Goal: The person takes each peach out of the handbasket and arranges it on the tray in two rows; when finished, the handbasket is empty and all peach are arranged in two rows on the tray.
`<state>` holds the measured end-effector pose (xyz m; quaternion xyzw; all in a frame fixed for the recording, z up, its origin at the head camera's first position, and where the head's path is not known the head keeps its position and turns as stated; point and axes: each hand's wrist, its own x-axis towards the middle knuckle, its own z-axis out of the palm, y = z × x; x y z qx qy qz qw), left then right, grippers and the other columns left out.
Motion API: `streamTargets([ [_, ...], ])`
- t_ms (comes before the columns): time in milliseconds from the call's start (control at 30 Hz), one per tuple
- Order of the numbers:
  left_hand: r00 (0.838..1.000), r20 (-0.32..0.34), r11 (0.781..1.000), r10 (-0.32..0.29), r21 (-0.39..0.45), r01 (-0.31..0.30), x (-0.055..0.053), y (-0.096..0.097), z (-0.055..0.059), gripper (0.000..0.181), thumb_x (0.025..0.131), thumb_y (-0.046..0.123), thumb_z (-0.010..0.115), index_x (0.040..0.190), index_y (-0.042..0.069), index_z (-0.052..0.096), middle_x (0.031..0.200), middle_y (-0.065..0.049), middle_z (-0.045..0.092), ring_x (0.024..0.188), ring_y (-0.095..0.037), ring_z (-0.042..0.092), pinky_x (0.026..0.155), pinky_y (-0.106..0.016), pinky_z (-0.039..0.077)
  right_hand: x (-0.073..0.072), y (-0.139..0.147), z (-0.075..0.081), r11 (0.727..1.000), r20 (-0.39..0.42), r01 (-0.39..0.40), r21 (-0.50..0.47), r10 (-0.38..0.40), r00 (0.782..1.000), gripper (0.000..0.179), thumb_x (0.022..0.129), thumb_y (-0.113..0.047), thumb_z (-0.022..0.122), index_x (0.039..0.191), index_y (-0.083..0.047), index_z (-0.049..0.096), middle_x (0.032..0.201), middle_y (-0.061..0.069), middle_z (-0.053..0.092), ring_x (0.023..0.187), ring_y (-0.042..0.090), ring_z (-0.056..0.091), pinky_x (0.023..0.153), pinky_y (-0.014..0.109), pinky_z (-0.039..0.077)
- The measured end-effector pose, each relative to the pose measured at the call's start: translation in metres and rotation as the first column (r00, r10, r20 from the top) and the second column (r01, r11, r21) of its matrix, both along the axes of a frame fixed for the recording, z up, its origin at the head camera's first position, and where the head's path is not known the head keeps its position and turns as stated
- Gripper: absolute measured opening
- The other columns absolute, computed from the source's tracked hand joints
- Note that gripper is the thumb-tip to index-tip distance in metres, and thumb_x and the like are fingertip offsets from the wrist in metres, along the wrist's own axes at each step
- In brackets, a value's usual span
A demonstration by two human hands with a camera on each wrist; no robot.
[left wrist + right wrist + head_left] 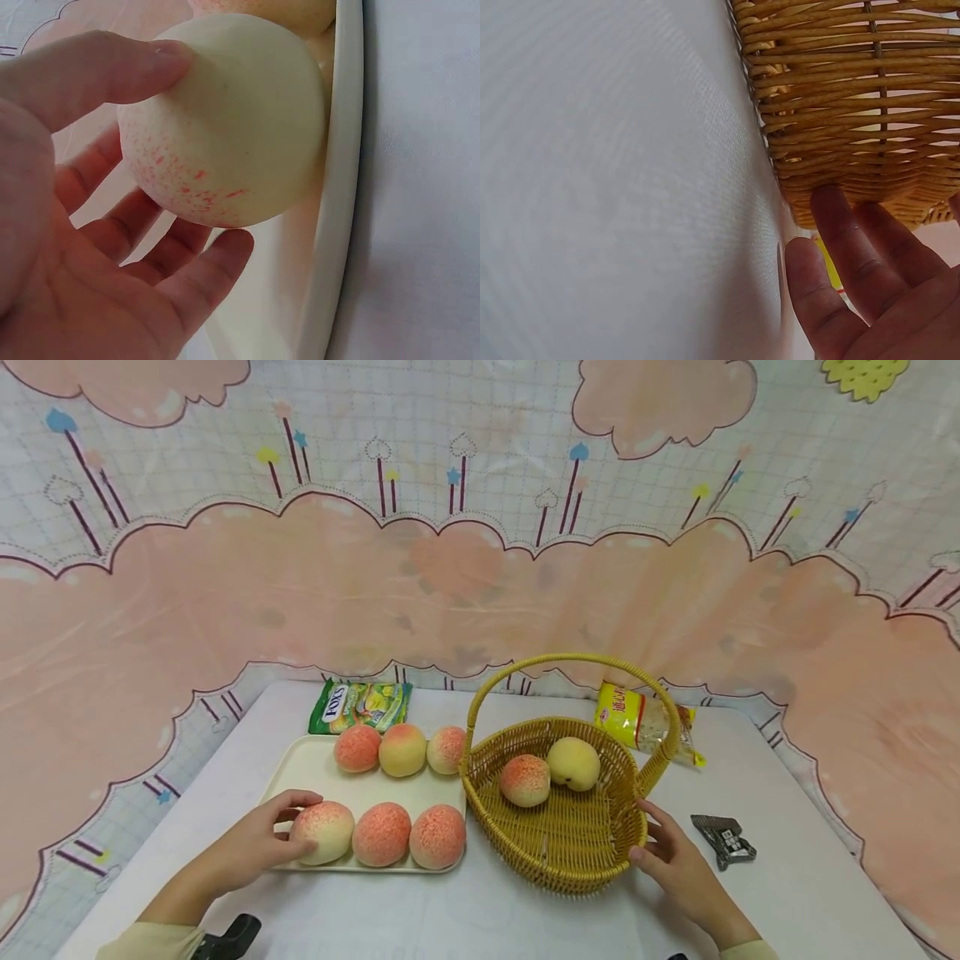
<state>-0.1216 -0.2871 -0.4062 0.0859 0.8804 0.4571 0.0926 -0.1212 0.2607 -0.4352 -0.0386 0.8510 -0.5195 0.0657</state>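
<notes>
My left hand (pixel 258 837) holds a pale, red-speckled peach (pixel 328 832) at the near left corner of a cream tray (pixel 311 777). In the left wrist view the thumb presses one side of the peach (pixel 232 127), and the fingers curl about the other. Several more peaches lie on the tray in a front and a back row. A woven basket (pixel 577 839) with a tall handle stands right of the tray, holding a reddish peach (pixel 525 781) and a yellow peach (pixel 573 763). My right hand (pixel 675 864) touches the basket's right side with fairly straight fingers (pixel 855 247).
A green candy bag (pixel 360 706) lies behind the tray. Behind the basket, partly hidden by its handle, is a yellow food packet (pixel 637 718). A small black packet (pixel 723 841) lies on the white table (pixel 795 893) to the right. A patterned cloth (pixel 480 585) hangs at the back.
</notes>
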Motion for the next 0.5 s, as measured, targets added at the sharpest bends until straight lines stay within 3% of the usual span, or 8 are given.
streamTargets([
  [200, 0.998, -0.043, 0.999, -0.043, 0.006, 0.043, -0.001, 0.0, 0.002, 0.062, 0.086, 0.013, 0.076, 0.136, -0.009, 0.047, 0.127, -0.02, 0.056, 0.119, -0.04, 0.052, 0.095, -0.053, 0.049, 0.001, 0.0, 0.0, 1.0, -0.008, 0.005, 0.003, -0.005, 1.0, 0.068, 0.1, -0.017, 0.063, 0.156, -0.008, 0.025, 0.149, 0.04, 0.031, 0.123, 0.046, 0.054, 0.092, 0.05, 0.053],
  [500, 0.987, -0.163, 0.997, -0.01, -0.077, -0.003, 0.0, 0.002, 0.019, 0.063, 0.088, 0.021, 0.077, 0.138, -0.004, 0.05, 0.133, -0.024, 0.055, 0.122, -0.044, 0.049, 0.096, -0.058, 0.047, 0.001, 0.0, 0.0, 1.0, -0.012, -0.001, -0.001, 0.001, 1.0, 0.068, 0.1, -0.015, 0.063, 0.156, -0.007, 0.025, 0.148, 0.04, 0.033, 0.121, 0.044, 0.055, 0.09, 0.046, 0.054],
])
